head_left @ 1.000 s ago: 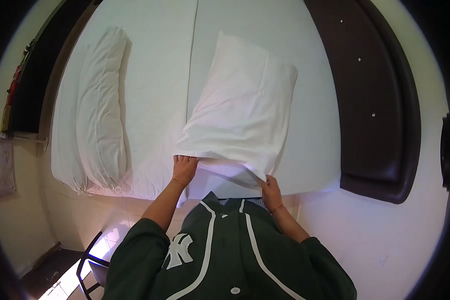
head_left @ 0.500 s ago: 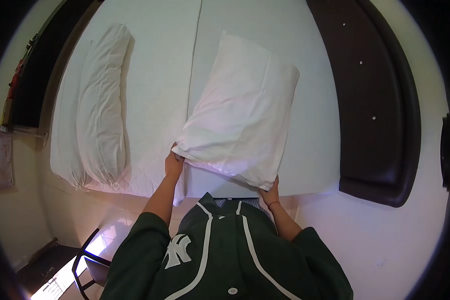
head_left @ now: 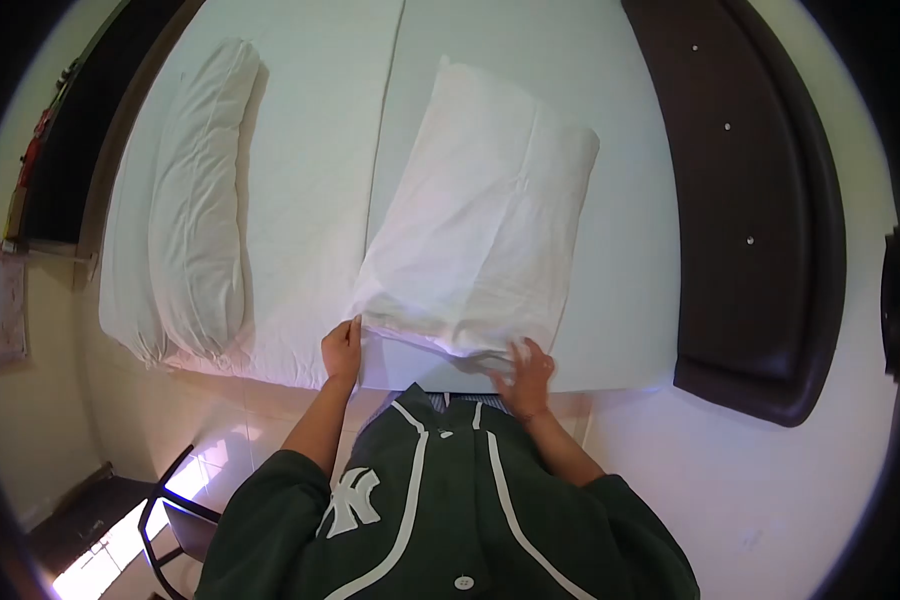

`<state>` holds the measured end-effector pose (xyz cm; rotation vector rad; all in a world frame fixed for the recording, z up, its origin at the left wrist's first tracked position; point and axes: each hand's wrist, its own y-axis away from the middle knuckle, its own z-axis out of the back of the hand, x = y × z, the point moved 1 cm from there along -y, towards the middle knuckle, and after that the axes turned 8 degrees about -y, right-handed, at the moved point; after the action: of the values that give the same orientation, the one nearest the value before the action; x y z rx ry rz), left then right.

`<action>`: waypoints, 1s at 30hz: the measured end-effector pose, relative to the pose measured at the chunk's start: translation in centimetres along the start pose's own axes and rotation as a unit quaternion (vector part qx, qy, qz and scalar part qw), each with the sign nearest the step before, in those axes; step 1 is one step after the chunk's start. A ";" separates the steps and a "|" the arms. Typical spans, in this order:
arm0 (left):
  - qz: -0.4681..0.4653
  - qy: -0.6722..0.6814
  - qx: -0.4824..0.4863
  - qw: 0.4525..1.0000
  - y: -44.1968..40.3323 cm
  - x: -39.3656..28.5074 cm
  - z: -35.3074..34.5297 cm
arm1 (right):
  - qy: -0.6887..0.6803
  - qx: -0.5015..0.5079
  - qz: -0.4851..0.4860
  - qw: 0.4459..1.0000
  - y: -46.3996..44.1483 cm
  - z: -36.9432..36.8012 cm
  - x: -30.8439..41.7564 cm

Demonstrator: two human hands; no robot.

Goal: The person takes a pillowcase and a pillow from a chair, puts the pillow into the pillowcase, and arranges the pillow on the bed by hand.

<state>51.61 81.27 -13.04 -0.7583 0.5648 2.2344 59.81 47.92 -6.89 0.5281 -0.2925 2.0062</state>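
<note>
A white pillow [head_left: 485,210] in its pillowcase lies at a slant on the bed, its near edge towards me. My left hand [head_left: 342,352] is closed in a pinch on the pillow's near left corner. At the near right corner, my right hand [head_left: 526,378] has its fingers spread and bent, with the fingertips at the case's edge. Whether those fingertips touch the cloth I cannot tell. The near edge of the case hangs in loose folds between the hands.
A long white bolster [head_left: 200,215] lies along the left side of the bed, on pale bedding [head_left: 305,180]. The dark padded headboard [head_left: 745,180] stands on the right. A dark-framed chair [head_left: 160,510] is on the floor at the lower left.
My right hand has let go of the near right corner and opened, shifting slightly left. My left hand has turned and moved a little towards me, still at its corner. The near edge looks flatter.
</note>
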 end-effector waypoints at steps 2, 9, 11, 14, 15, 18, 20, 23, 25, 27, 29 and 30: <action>0.080 0.046 0.010 0.996 0.3 -1.4 -0.8 | -0.050 0.034 0.134 0.989 -1.9 -2.6 2.4; 0.370 0.390 0.173 0.825 4.1 -1.9 -7.0 | -0.017 0.103 0.258 0.960 -7.7 -6.1 4.0; 0.194 0.357 0.176 0.897 5.7 -3.1 -7.9 | -0.188 0.044 0.162 0.968 -9.5 -4.2 4.5; -0.105 0.103 0.040 0.988 7.7 -8.9 -6.2 | -0.294 0.071 0.038 0.952 -13.4 1.7 5.9; -0.159 0.054 -0.034 0.985 7.3 -10.4 -6.1 | -0.310 0.077 0.043 0.947 -14.6 2.3 5.9; -0.273 -0.090 -0.084 0.954 4.0 -12.5 -5.6 | -0.294 0.113 0.045 0.948 -16.5 3.3 6.4; -0.334 -0.146 -0.006 0.931 1.9 -12.9 -6.0 | -0.265 0.139 0.057 0.952 -16.6 4.2 7.1; -0.425 -0.231 0.157 0.861 -0.9 -12.9 -5.6 | -0.281 0.138 0.061 0.948 -16.4 4.2 6.7; -0.385 -0.173 0.098 0.901 -1.7 -14.1 -6.2 | -0.295 0.132 0.057 0.945 -16.2 5.0 7.4; -0.342 -0.114 0.006 0.933 -2.0 -16.2 -6.5 | -0.303 0.122 0.071 0.942 -16.1 5.8 8.5; -0.254 -0.153 -0.110 0.949 -1.6 -16.6 -9.3 | -0.298 0.127 0.088 0.942 -16.4 6.1 8.7; -0.206 -0.170 -0.166 0.949 -1.1 -16.2 -10.9 | -0.264 0.121 0.126 0.949 -16.2 6.1 8.5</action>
<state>65.72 67.97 -10.56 -0.5670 -0.1355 2.0147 72.16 59.61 2.26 1.2436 -0.4585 2.1293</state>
